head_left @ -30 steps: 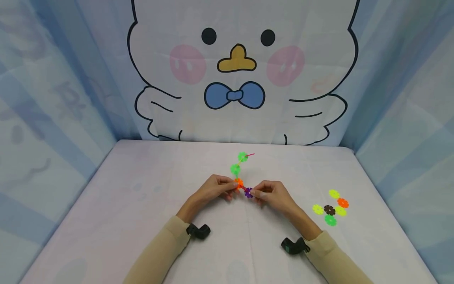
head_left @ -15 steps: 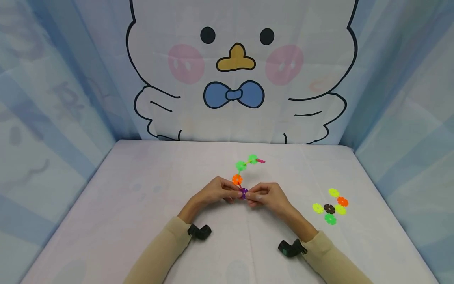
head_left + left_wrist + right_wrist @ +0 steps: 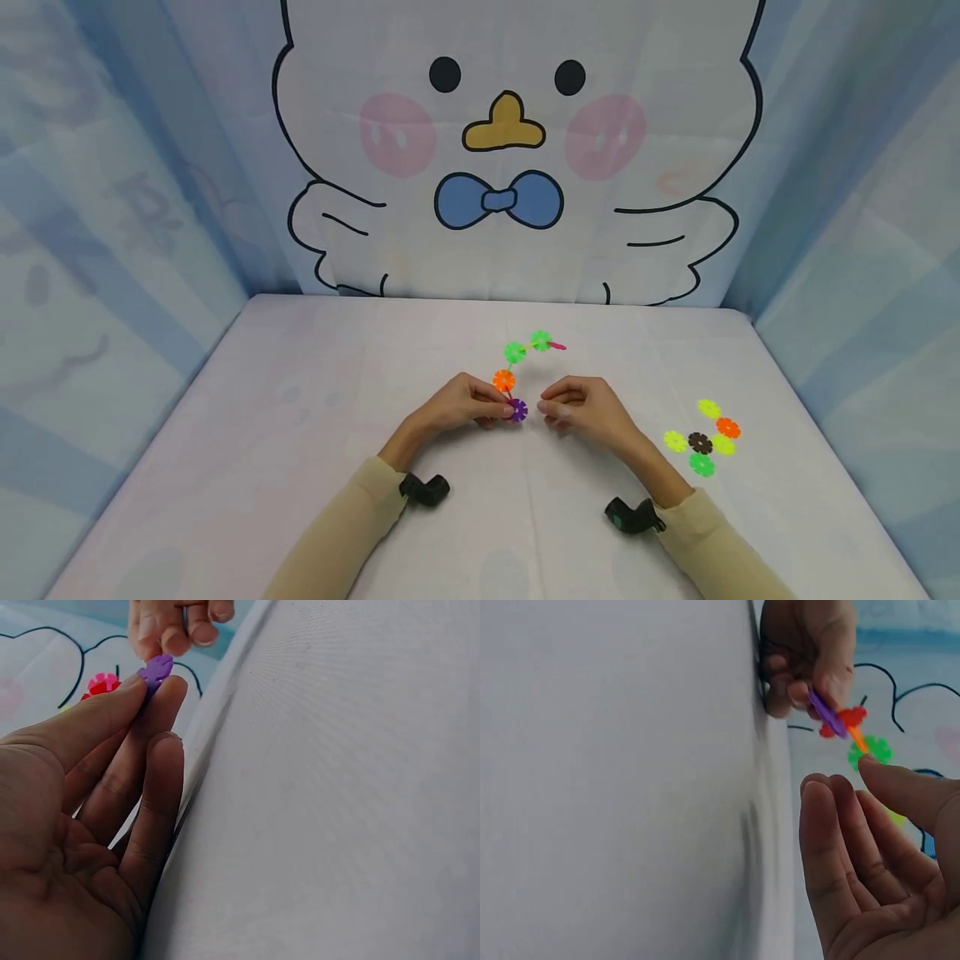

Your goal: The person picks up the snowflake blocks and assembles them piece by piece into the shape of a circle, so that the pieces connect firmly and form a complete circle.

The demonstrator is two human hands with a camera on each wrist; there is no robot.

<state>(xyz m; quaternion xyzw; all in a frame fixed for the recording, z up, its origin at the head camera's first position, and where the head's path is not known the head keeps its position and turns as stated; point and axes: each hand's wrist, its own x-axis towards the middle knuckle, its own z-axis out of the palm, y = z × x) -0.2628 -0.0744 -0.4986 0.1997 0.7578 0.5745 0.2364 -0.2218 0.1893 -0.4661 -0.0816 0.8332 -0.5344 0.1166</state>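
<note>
My left hand [image 3: 459, 406] pinches a purple notched plastic disc [image 3: 519, 410] between thumb and fingers. In the left wrist view the purple disc [image 3: 156, 669] stands out beyond the fingertips, with a red disc [image 3: 102, 682] beside it. From the purple disc a joined chain curves up and away to the right: an orange disc [image 3: 504, 381], a green disc [image 3: 514, 352], another green disc [image 3: 541, 340] and a pink disc [image 3: 557, 346] seen edge-on. Thinner linking discs show between them. My right hand [image 3: 588, 408] is just right of the purple disc, holding nothing; its thumb and fingertips are apart.
Several loose discs lie on the white tabletop to the right, among them a brown disc [image 3: 700, 442], an orange disc [image 3: 728, 427] and a green disc [image 3: 702, 464]. A cartoon-printed curtain [image 3: 495, 258] rises behind the table's back edge.
My left hand's grip moved from near the orange disc to the purple one. My right hand let go of the purple disc and drew right. The chain's far end swung right and slightly nearer.
</note>
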